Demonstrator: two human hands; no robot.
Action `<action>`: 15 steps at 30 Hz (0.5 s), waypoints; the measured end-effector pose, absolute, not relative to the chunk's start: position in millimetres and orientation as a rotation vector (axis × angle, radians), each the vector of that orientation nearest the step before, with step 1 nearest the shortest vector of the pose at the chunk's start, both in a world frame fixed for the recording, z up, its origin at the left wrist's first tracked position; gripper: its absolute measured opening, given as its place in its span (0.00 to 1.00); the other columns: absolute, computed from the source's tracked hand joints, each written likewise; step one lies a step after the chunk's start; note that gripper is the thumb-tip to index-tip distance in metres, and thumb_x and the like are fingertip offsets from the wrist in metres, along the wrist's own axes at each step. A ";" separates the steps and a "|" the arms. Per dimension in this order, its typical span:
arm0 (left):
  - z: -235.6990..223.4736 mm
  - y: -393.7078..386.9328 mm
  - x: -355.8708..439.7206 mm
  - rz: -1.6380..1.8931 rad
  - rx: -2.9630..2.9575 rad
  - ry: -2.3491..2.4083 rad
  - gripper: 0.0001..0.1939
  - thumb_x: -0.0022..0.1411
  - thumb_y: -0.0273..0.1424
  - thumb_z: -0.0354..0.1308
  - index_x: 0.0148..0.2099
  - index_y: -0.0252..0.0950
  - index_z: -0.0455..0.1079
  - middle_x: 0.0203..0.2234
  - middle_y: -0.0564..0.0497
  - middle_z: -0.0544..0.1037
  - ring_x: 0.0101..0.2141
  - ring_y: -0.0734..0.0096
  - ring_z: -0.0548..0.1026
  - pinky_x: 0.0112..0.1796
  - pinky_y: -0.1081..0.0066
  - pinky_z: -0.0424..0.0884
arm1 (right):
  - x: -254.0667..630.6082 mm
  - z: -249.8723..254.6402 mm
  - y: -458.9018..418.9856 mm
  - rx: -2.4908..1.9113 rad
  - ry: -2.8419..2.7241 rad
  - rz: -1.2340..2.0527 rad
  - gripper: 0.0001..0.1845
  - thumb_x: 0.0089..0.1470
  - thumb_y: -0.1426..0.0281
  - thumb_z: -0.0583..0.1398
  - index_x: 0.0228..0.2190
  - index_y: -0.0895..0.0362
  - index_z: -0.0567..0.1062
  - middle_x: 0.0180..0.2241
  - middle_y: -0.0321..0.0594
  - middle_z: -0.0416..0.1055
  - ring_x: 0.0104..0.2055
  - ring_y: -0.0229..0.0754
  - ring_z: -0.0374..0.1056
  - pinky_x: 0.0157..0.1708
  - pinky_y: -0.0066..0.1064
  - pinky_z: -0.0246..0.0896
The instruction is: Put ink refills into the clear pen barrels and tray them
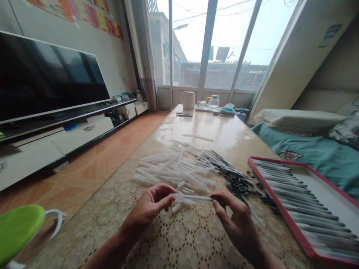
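Between my two hands a slim pen (195, 197) with a pale, see-through barrel is held level above the table. My left hand (153, 205) pinches its left end with thumb and forefinger. At the other end, my right hand (234, 211) grips the pen, and its fingers hide that tip. Just beyond lies a loose heap of white translucent pen barrels (179, 168). To the right of them are thin dark refills (221, 162) and a scatter of small black caps (244, 186). A red-rimmed box (301, 244) at the right holds a row of assembled-looking pens (305, 201).
The long table (157, 246) has a flower-patterned cover. At its far end stand a white kettle (188, 101), a glass pitcher (214, 101) and a tissue pack (227, 109). A green stool (21, 231) is at lower left, a teal-covered bed or sofa (322, 149) at right.
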State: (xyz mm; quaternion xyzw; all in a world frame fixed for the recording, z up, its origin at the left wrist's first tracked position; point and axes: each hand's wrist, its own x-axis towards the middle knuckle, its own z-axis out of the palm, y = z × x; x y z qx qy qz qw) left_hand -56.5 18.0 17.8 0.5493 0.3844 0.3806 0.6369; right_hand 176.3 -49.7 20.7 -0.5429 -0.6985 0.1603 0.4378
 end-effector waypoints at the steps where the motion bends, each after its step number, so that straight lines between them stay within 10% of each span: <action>1: 17.9 17.7 -55.6 0.866 1.258 0.875 0.09 0.51 0.32 0.65 0.35 0.33 0.73 0.22 0.55 0.72 0.22 0.78 0.65 0.24 0.77 0.61 | 175.5 21.0 -49.9 -1.349 -1.741 0.401 0.09 0.58 0.69 0.52 0.30 0.56 0.71 0.28 0.38 0.69 0.29 0.38 0.65 0.30 0.26 0.60; 15: 10.8 5.5 -39.3 0.807 1.151 0.781 0.13 0.52 0.38 0.63 0.36 0.34 0.72 0.20 0.52 0.75 0.19 0.76 0.70 0.19 0.77 0.62 | 161.4 8.0 -52.2 -1.404 -2.284 -0.201 0.05 0.58 0.73 0.54 0.34 0.54 0.70 0.24 0.34 0.68 0.23 0.39 0.63 0.23 0.28 0.44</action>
